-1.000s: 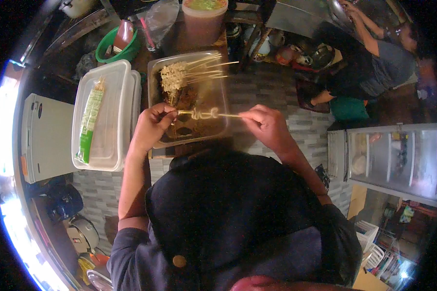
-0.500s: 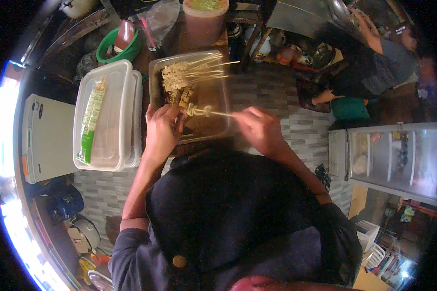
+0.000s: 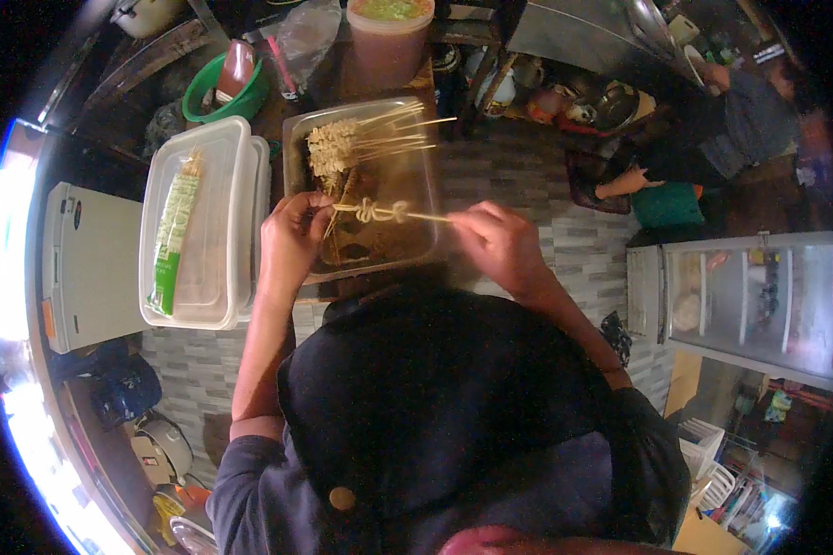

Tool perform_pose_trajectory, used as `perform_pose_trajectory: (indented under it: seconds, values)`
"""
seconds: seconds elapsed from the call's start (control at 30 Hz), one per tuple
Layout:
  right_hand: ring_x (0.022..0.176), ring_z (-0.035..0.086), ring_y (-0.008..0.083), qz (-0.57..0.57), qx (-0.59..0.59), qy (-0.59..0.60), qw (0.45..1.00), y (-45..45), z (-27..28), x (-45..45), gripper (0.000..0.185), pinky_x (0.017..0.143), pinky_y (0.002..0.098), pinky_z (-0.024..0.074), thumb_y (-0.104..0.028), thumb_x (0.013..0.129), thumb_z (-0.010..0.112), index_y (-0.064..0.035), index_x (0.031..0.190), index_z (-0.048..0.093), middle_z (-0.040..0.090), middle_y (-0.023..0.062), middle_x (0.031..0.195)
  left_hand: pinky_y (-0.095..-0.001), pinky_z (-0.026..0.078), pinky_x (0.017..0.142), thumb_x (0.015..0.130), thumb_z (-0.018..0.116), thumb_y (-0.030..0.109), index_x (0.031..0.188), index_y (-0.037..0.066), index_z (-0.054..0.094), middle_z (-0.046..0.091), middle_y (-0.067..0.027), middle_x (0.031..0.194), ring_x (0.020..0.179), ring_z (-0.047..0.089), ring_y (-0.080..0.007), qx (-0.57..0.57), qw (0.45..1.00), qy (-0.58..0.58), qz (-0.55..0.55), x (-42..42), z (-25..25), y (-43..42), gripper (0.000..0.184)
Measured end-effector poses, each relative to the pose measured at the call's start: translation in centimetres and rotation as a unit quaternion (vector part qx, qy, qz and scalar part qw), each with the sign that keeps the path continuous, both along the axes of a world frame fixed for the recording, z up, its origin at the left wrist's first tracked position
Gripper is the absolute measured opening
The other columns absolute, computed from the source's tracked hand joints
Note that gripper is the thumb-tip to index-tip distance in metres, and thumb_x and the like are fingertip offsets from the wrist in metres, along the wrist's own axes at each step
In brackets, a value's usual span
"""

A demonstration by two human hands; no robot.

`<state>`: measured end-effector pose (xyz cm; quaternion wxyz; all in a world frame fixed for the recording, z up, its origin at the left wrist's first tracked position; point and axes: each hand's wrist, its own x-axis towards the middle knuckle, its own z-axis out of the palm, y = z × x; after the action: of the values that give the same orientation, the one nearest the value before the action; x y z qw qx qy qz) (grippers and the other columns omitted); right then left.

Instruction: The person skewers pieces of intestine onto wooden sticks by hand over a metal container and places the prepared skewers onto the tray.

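Observation:
My right hand (image 3: 500, 239) grips the bare end of a thin wooden skewer (image 3: 428, 217). A pale, rope-like strip of food (image 3: 377, 212) is threaded in loops on the skewer's other half. At that far end, my left hand (image 3: 296, 222) pinches the strip's loose end between thumb and fingers. Both hands are over a clear plastic tub (image 3: 424, 176) with brownish liquid or residue at its bottom. Inside the tub lies a pile of filled skewers (image 3: 335, 145), their sticks pointing right. Darker food pieces sit just below the pile, partly behind my left fingers.
Left of the tub are stacked plastic lids or trays (image 3: 215, 277) with a green-labelled pack of skewers (image 3: 176, 231). Behind stand a green basin (image 3: 199, 97) and a tall tub (image 3: 391, 46). Another person's arm (image 3: 625, 183) is at the right, near a green container (image 3: 666, 205).
My left hand has shifted slightly left and up, its fingers now pinching the strip's end. The right hand has barely moved. At the right, the other person has shifted lower behind the counter.

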<state>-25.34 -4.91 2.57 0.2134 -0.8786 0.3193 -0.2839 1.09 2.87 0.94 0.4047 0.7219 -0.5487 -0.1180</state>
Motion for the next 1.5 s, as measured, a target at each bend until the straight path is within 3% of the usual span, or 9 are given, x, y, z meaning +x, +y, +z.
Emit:
perform_pose_trajectory:
  seconds: [0.1,0.3,0.5,0.9,0.97,1.07,1.2,1.3,1.5]
  values:
    - [0.068,0.061,0.0249,-0.005,0.012,0.001,1.000,-0.2,-0.2,-0.2,0.013,0.059,0.0325,0.0482,-0.003,0.077,0.060,-0.0037,0.089,0.064,0.061,0.0101,0.079,-0.0324,0.049,0.068,0.077,0.065,0.006,0.087,0.005,0.064,0.063,-0.0117,0.084,0.076,0.062,-0.0263,0.007,0.998,0.054,-0.024,0.4,-0.1,0.0,0.011]
    - [0.065,0.060,0.0237,-0.001,0.019,-0.001,1.000,-0.5,0.1,-0.3,0.013,0.056,0.0318,0.0469,-0.002,0.076,0.061,-0.0034,0.088,0.065,0.061,0.0099,0.076,-0.0316,0.048,0.069,0.078,0.064,0.004,0.086,0.003,0.064,0.063,-0.0115,0.085,0.079,0.062,-0.0259,0.007,0.997,-0.061,-0.050,0.5,0.4,-0.2,0.008]
    - [0.064,0.060,0.0227,0.003,0.019,-0.010,1.000,-0.9,0.0,-0.5,0.012,0.054,0.0306,0.0461,-0.003,0.076,0.062,-0.0035,0.088,0.065,0.060,0.0097,0.075,-0.0307,0.046,0.074,0.080,0.063,0.006,0.086,0.002,0.062,0.062,-0.0126,0.086,0.082,0.060,-0.0262,0.012,0.996,0.052,-0.067,0.4,0.4,-0.3,0.007]
    - [0.065,0.059,0.0135,0.044,0.141,-0.015,0.989,-2.0,-1.6,-1.1,0.011,0.056,0.0255,0.0446,-0.003,0.077,0.064,-0.0029,0.088,0.067,0.062,0.0079,0.075,-0.0243,0.041,0.079,0.085,0.058,0.006,0.089,0.002,0.059,0.059,-0.0016,0.084,0.085,0.054,-0.0098,0.158,0.936,0.217,-0.228,2.5,0.3,-0.6,0.006]
    - [0.067,0.057,0.0101,0.049,0.162,-0.057,0.984,-2.1,-2.6,-1.1,0.012,0.057,0.0239,0.0441,-0.003,0.077,0.065,-0.0028,0.088,0.067,0.063,0.0064,0.077,-0.0225,0.041,0.079,0.086,0.057,0.005,0.091,0.002,0.058,0.059,0.0002,0.085,0.084,0.053,-0.0084,0.153,0.889,0.374,-0.213,2.4,-0.4,-0.6,0.006]
    - [0.068,0.057,0.0092,0.049,0.185,-0.061,0.980,-1.9,-2.6,-1.0,0.011,0.057,0.0230,0.0440,-0.003,0.077,0.065,-0.0026,0.088,0.067,0.063,0.0057,0.078,-0.0214,0.040,0.080,0.086,0.056,0.004,0.093,0.002,0.058,0.059,0.0003,0.085,0.084,0.053,-0.0083,0.137,0.855,0.452,-0.215,2.3,-1.3,-0.6,0.007]
    - [0.069,0.057,0.0098,0.049,0.196,-0.067,0.977,-1.7,-2.8,-0.9,0.011,0.057,0.0232,0.0441,-0.003,0.077,0.065,-0.0030,0.088,0.067,0.063,0.0057,0.077,-0.0219,0.041,0.080,0.086,0.055,0.003,0.093,0.002,0.058,0.059,0.0003,0.087,0.086,0.053,-0.0086,0.137,0.846,0.463,-0.225,2.2,-1.5,-0.6,0.008]
    - [0.069,0.058,0.0115,0.064,0.152,-0.023,0.986,-1.3,-2.4,-0.5,0.012,0.057,0.0245,0.0449,-0.004,0.077,0.065,-0.0035,0.089,0.067,0.063,0.0071,0.078,-0.0224,0.041,0.080,0.086,0.054,0.002,0.095,0.003,0.058,0.059,-0.0005,0.088,0.086,0.054,-0.0092,0.182,0.868,0.377,-0.266,1.6,-1.7,-1.1,0.010]
    - [0.068,0.060,0.0198,-0.004,0.116,-0.066,0.991,-0.5,-1.9,0.2,0.014,0.058,0.0283,0.0476,-0.002,0.075,0.064,-0.0033,0.089,0.065,0.062,0.0106,0.078,-0.0230,0.044,0.076,0.085,0.055,0.004,0.099,0.003,0.058,0.060,-0.0017,0.089,0.083,0.056,-0.0102,0.096,0.895,0.403,-0.165,0.8,-2.2,-1.5,0.015]
